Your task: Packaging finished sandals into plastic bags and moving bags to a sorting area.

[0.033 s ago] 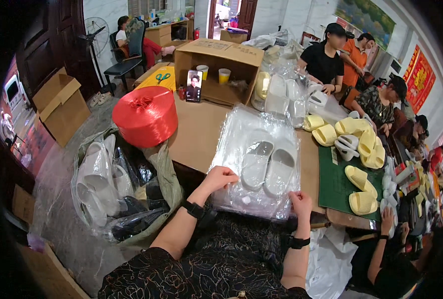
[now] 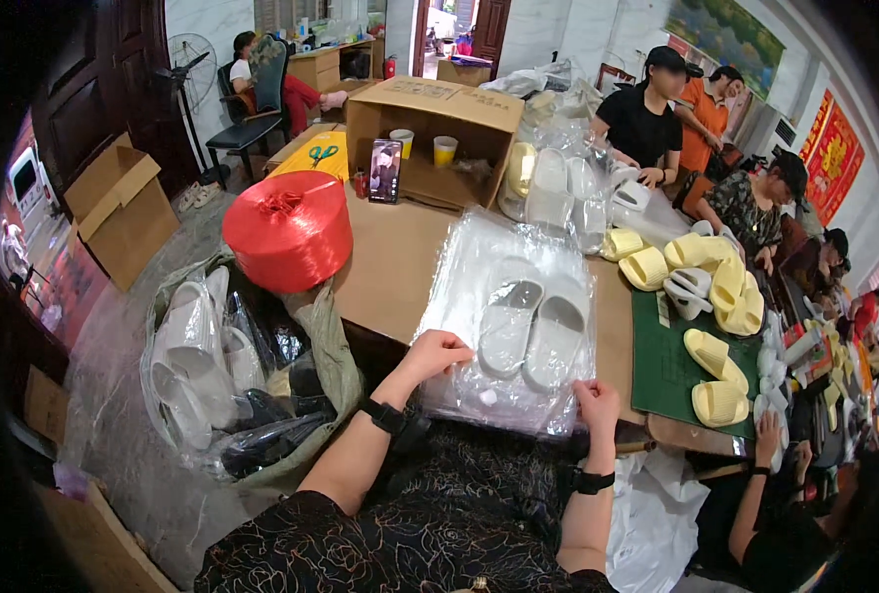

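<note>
A pair of pale grey slide slippers (image 2: 556,341) lies side by side in a clear plastic bag (image 2: 459,390) on top of a stack of similar clear bags in front of me. My left hand (image 2: 438,354) pinches the bag's left edge near its lower part. At the lower right corner my right hand (image 2: 596,403) has its thumb and fingers pressed together on the plastic. How many layers of film each hand grips cannot be seen. The slippers' toes point away from me, and glare on the film hides some detail.
Left of the bags stands a big red twine roll (image 2: 287,232), above a sack (image 2: 326,346) of bagged slippers. A phone (image 2: 385,171) leans at an open cardboard box (image 2: 435,104). Yellow slippers (image 2: 718,381) rest on a green mat (image 2: 662,361). Other people work along the right.
The picture on the phone's screen differs. My hands and the bagged slippers show no visible movement.
</note>
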### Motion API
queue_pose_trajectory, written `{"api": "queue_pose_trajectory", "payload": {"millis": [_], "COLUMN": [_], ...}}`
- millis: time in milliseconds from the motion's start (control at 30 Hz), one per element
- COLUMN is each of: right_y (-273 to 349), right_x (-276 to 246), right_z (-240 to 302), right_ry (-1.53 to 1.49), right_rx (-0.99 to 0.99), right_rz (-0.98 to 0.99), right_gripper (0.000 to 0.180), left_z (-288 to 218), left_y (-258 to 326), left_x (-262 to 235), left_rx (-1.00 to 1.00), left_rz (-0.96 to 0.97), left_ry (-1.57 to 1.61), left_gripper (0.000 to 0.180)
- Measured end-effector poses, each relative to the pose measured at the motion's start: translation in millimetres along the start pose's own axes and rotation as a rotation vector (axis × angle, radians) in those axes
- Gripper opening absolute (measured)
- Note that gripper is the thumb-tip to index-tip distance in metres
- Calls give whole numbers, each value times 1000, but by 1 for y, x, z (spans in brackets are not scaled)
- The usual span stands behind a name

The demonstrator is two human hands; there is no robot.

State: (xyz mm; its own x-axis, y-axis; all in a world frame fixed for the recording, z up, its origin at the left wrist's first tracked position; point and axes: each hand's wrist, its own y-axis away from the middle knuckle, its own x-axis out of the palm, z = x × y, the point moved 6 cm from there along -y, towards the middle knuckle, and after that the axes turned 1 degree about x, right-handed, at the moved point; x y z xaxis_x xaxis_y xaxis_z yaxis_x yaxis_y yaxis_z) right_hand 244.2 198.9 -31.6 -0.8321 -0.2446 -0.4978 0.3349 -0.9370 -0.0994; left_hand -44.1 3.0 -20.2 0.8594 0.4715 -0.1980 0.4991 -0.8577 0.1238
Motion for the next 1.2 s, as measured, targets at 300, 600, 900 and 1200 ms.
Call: {"api": "queue_pose_trajectory", "payload": {"millis": [300, 600, 900, 1200], "right_y": [2, 4, -7, -5], "right_x": [-1, -5, -3, -3], "right_z": [3, 10, -21, -14], "right_ry": [39, 107, 14, -21], "right_rx": [73, 39, -4, 30], "right_rz": [0, -20, 28, 38], "right_gripper": [29, 29, 24, 25], "left_z": [-6, -5, -12, -8], "left_y": [3, 3, 4, 3], "left_x": [0, 0, 2, 2], "left_rx": [-15, -27, 14, -7], "left_rz": [25, 16, 27, 16], "left_ry": [-3, -52, -7, -27], "left_gripper": [21, 22, 22, 22]}}
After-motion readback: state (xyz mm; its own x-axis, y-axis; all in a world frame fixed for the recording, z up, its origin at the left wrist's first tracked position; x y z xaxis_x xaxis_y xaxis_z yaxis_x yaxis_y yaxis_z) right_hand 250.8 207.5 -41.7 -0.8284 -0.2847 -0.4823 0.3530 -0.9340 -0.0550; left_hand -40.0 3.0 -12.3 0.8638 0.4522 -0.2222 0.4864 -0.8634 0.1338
